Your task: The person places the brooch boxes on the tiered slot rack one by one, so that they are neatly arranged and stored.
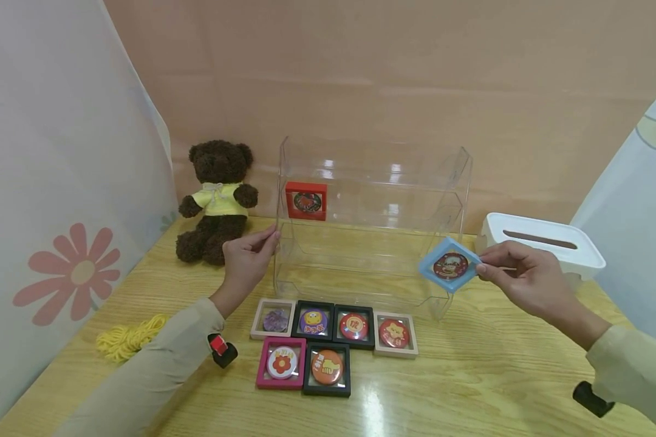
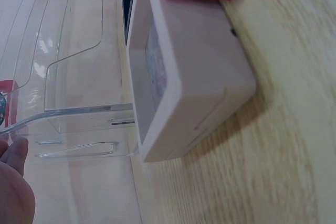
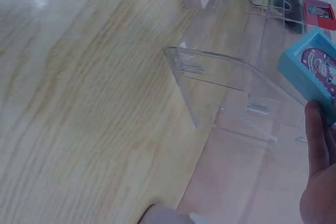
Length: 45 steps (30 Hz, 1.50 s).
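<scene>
A clear acrylic tiered display rack [image 1: 361, 243] stands in the middle of the table. My left hand [image 1: 249, 258] pinches its left side edge between thumb and fingers. My right hand [image 1: 530, 282] holds a light blue framed badge [image 1: 449, 265] by one corner, tilted like a diamond, in front of the rack's right side. In the right wrist view the same blue frame [image 3: 304, 64] shows at the fingertips. A red framed badge [image 1: 306, 201] stands at the left end of an upper tier. Several framed badges [image 1: 353, 326] lie in two rows before the rack.
A brown teddy bear [image 1: 218, 200] in a yellow top sits left of the rack. Yellow cord [image 1: 128, 337] lies bundled at the left edge. A white tissue box [image 1: 543, 243] stands at the right, behind my right hand. Curtains hang on both sides.
</scene>
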Tool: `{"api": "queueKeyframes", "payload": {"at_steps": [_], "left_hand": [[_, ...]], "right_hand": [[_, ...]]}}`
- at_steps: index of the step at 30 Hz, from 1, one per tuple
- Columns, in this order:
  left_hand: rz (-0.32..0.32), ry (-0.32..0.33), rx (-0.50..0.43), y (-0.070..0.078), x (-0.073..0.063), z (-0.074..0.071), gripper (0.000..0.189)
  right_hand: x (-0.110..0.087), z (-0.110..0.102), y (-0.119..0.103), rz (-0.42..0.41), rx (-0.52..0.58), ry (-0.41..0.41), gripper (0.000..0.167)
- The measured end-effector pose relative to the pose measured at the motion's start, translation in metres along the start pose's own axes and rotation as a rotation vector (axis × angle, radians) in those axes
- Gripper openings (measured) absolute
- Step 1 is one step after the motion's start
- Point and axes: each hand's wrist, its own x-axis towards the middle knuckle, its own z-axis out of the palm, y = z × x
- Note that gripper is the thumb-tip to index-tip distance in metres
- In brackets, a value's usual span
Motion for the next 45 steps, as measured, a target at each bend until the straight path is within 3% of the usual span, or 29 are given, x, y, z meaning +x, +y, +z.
{"api": "queueKeyframes", "payload": {"at_steps": [6,12,22,26,34,41,45], "left_hand": [[-0.01,0.0,0.005,0.018,0.002,-0.002,0.013],[-0.016,-0.015,0.005,0.019,0.002,-0.003,0.014],[0.005,-0.003,0.03,0.021,0.002,-0.003,0.013],[0.016,-0.001,0.025,0.017,0.002,-0.002,0.013],[0.0,0.007,-0.015,-0.014,-0.003,-0.001,0.014],[-0.032,-0.018,-0.018,0.016,0.001,-0.004,0.014],[-0.041,-0.019,-0.014,0.017,0.001,-0.004,0.014]], "right_hand": [[0.017,0.008,-0.004,-0.029,-0.009,0.022,0.018],[0.038,0.015,-0.011,-0.108,-0.044,0.08,0.018],[0.069,0.032,-0.027,-0.109,-0.044,0.07,0.011],[0.078,0.039,-0.032,-0.126,-0.051,0.059,0.01],[0.1,0.05,-0.042,-0.164,-0.105,0.057,0.007],[0.114,0.064,-0.044,-0.16,-0.116,0.068,0.006],[0.12,0.071,-0.048,-0.142,-0.092,0.056,0.005]]}}
